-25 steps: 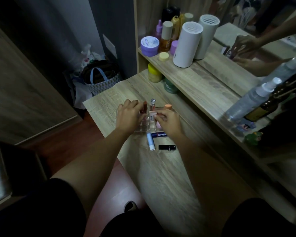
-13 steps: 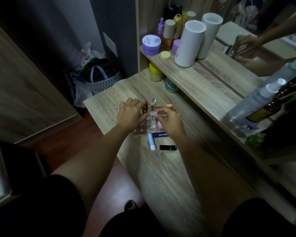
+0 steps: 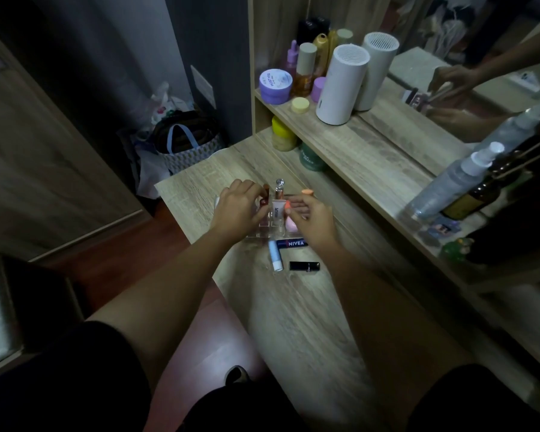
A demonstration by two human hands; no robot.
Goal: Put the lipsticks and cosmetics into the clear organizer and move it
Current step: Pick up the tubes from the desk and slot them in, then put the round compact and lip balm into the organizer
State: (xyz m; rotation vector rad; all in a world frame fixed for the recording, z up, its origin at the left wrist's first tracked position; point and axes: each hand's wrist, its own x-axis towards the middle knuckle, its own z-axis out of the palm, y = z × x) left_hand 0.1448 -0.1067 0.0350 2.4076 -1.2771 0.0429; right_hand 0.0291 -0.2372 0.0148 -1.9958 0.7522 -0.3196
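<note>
On the wooden table (image 3: 293, 307), clear organizer (image 3: 264, 233) holding upright tubes (image 3: 278, 210), left hand (image 3: 237, 210) gripping a red lipstick (image 3: 264, 201), right hand (image 3: 312, 218) hovering with fingers loosely open, Nivea stick (image 3: 292, 243), blue balm (image 3: 275, 259), black lipstick (image 3: 304, 265) lying near.

light: dim, room mostly in shadow | floor (image 3: 113, 269): reddish-brown wood | wall (image 3: 206, 42): dark grey, with a pale plate (image 3: 202, 85) on it | furniture: light wood-grain vanity table (image 3: 293, 307), raised shelf (image 3: 371, 157) along its far side, mirror (image 3: 468, 51) above the shelf | left: wood-toned panel (image 3: 38, 157) | corner: patterned tote bag (image 3: 187, 148) on the floor
</note>
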